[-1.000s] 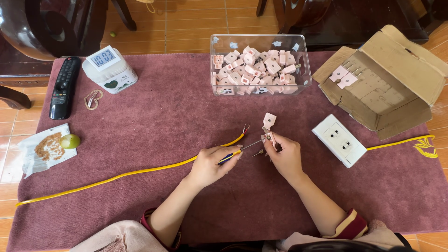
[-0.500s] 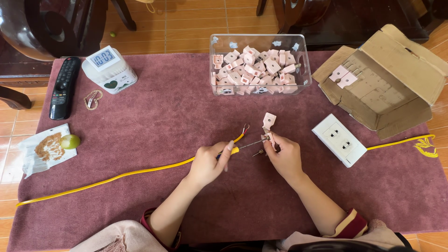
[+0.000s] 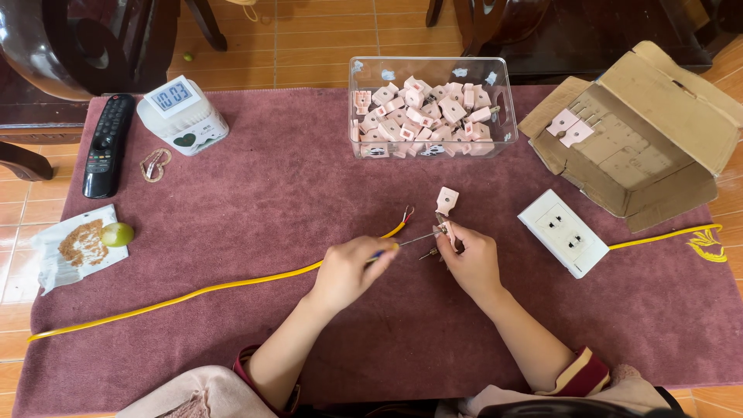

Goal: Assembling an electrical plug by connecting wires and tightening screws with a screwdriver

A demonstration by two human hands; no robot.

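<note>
Open brown cardboard box (image 3: pixel 642 139) far right; white clock screen (image 3: pixel 172 94) far left.

Through my head camera: both forearms bare, my left hand (image 3: pixel 350 267) and right hand (image 3: pixel 472 259) without gloves or rings. Dark red sleeve edge at the left elbow. Right sleeve pushed up, cuff banded maroon and cream-yellow. Pale pink cloth at the bottom edge.

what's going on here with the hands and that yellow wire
A person sits at a table with a maroon cloth. The left hand holds a thin screwdriver, its tip at a small pink plug part pinched in the right hand. The yellow cable lies alongside, its stripped end near another pink part. A clear bin holds more.
</note>
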